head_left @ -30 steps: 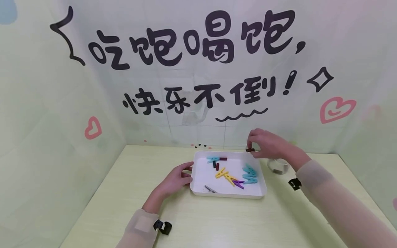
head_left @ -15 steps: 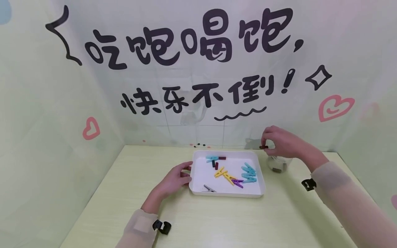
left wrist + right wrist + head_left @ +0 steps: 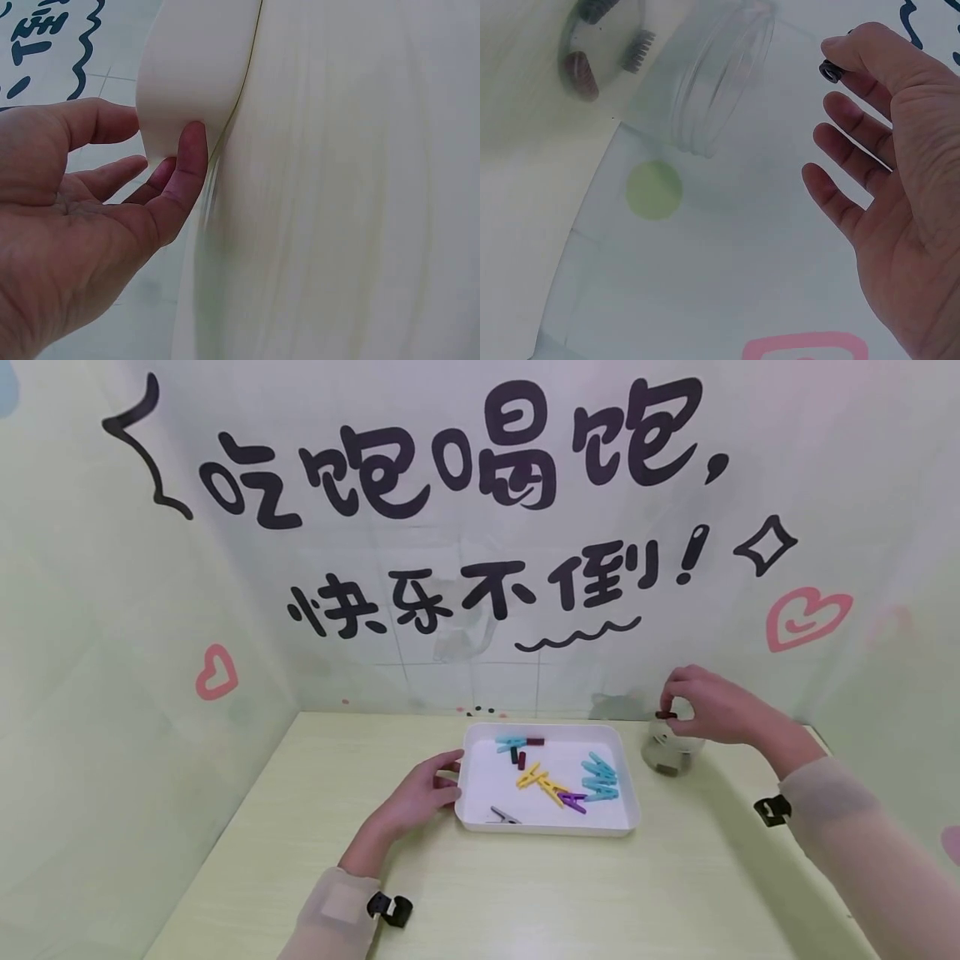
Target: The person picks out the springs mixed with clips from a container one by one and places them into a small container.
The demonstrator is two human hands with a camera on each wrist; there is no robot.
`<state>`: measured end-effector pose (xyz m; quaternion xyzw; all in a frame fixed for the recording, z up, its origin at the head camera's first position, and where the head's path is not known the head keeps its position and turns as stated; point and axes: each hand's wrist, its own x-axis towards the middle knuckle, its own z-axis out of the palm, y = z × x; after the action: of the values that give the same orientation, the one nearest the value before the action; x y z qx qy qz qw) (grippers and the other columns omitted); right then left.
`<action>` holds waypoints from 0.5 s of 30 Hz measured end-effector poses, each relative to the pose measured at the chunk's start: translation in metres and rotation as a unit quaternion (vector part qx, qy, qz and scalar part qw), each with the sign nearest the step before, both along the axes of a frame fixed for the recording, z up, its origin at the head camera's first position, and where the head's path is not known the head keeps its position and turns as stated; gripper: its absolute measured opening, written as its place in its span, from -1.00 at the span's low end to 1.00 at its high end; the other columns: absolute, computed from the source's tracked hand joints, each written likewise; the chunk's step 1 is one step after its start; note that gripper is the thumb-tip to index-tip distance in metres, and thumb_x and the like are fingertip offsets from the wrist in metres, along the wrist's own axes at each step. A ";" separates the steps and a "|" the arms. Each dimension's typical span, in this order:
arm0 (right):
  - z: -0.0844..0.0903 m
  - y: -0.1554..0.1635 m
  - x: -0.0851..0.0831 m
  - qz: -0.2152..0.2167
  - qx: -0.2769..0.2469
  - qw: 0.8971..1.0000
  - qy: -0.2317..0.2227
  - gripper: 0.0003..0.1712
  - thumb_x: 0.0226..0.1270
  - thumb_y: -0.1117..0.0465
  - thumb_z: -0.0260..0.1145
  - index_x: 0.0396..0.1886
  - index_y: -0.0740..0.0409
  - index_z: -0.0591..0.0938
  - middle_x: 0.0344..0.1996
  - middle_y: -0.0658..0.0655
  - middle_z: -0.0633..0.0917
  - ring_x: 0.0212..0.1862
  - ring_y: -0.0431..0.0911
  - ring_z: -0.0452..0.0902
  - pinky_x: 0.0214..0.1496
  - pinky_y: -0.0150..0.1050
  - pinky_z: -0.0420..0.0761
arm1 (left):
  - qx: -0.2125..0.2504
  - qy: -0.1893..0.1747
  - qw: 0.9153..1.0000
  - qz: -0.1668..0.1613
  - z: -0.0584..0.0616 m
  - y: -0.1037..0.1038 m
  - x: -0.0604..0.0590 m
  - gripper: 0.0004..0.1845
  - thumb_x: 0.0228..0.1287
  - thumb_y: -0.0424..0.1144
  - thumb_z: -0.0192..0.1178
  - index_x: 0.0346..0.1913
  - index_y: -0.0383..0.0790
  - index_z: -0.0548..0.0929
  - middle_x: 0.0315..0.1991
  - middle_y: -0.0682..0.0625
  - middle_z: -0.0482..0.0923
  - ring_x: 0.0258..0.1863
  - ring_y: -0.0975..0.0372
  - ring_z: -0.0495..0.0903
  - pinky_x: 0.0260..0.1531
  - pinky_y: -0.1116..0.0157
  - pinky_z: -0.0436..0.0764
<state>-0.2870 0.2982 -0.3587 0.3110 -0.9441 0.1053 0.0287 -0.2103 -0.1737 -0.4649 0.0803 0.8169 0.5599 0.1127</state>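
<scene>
My right hand (image 3: 708,706) pinches a small dark claw clip (image 3: 665,715) between thumb and index finger, over the mouth of a clear jar (image 3: 651,747). In the right wrist view the other fingers are spread beside the held clip (image 3: 830,71), and several small toothed clips (image 3: 581,75) show inside the jar. My left hand (image 3: 412,797) rests against the left side of a white tray (image 3: 547,829), its fingertips touching the outer wall. Within the tray lie yellow clothespins (image 3: 543,781), a purple one (image 3: 573,802), turquoise ones (image 3: 600,777) and several small dark clips (image 3: 521,760).
A grey metallic clip (image 3: 504,815) lies near the tray's front left corner. The jar stands just right of the tray, on a pale wooden table (image 3: 510,893). Behind the table's back edge hangs a printed curtain (image 3: 450,677) with large dark characters.
My right hand has carried the small dark clip rightward, from above the tray's back right corner to over the jar. My left hand has kept its place at the tray.
</scene>
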 end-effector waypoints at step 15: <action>-0.028 0.030 -0.003 -0.022 -0.034 0.999 -0.016 -0.83 0.18 0.33 0.55 -0.37 -0.03 0.76 -0.12 0.13 0.65 0.01 0.17 0.49 0.09 0.15 0.54 | 0.001 0.000 1.000 0.002 0.000 0.001 0.001 -0.36 0.48 -0.53 0.18 0.57 -0.38 0.35 0.33 -0.27 0.47 0.03 0.05 0.62 0.00 0.14 0.75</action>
<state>-0.2904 0.3283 -0.3869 0.2872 -0.9470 0.1411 0.0267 -0.2091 -0.1732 -0.4644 0.0789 0.8163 0.5612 0.1113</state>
